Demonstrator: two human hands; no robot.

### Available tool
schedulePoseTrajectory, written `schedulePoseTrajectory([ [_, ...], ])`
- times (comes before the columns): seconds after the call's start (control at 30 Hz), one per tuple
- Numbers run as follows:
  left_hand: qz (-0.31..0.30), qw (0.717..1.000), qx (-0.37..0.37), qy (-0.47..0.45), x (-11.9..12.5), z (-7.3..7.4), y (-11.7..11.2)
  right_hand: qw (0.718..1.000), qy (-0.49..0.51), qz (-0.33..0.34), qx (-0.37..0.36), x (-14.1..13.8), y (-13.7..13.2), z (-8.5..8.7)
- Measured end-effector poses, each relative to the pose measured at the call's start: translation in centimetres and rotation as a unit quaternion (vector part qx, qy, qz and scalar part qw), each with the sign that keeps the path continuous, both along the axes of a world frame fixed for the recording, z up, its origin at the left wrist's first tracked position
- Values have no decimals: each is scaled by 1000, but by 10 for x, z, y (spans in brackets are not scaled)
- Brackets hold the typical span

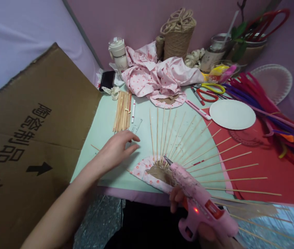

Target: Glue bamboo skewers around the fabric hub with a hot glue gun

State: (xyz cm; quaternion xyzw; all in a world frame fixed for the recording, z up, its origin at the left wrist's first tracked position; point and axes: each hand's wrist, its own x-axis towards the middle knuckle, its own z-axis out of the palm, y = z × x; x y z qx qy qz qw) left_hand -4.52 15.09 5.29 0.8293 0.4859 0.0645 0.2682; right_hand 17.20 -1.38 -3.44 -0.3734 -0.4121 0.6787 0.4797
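A pink hot-glue gun with a dark metal nozzle (190,185) sat clamped in the right hand (177,197), fingers wrapped around its handle and a red light glowing on its side. Its long axis ran from between 4 and 5 o'clock at the butt to between 10 and 11 at the nozzle. Just off that tip, toward 7 o'clock, lay the thing being worked on — a half-round brown cardboard base (159,172) edged in pink floral cloth (142,170), on the mint-green tabletop (105,166). Whether the nozzle touched it, I could not tell.

Slim pale wooden sticks (157,133) spread from the base, from about 12 o'clock round to about 4, their inner ends gathered near the nozzle. The right hand, through its tool, was the nearer one. The left hand (124,146) hung at about 10 o'clock from the base — thumb and fingers apart, nothing visible between them. A loose bundle of the same pale sticks (122,112) lay at 12 o'clock from it.
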Motion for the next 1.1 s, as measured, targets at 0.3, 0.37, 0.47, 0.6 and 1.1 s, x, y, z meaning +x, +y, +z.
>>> schedulePoseTrajectory([
  [0.3, 6, 990, -13, 142, 50, -11, 88, 995, 78, -9, -66, 3, -19, -11],
  [0.37, 28, 986, -4, 163, 63, -14, 97, 994, 80, 14, -67, 5, -15, -18],
  [0.47, 61, 983, -7, 170, 79, -20, 105, 997, 61, 27, -42, 6, -15, -24],
  [0.6, 88, 981, -12, 175, 93, -27, 111, 1000, 12, 17, -9, 5, -15, -28],
  [1.1, 138, 980, -50, 135, 96, -27, 110, 992, -36, -48, -112, 2, -35, 15],
])
